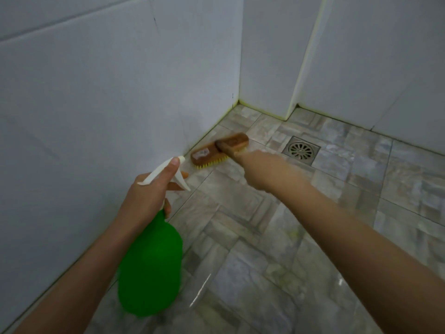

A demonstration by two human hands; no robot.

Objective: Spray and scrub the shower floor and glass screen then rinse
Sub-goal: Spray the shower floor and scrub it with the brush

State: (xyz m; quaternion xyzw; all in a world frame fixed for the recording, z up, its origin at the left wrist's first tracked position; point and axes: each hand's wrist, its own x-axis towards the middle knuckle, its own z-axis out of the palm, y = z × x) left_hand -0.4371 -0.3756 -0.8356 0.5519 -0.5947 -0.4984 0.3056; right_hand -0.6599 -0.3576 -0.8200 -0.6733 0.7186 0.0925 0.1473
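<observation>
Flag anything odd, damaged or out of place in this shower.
Yellowed grout line runs along the foot of the white wall, looking stained. The brush, spray bottle and drain look normal.

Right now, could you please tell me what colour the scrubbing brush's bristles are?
Yellow, under a brown wooden back; the scrubbing brush shows best in the head view.
</observation>
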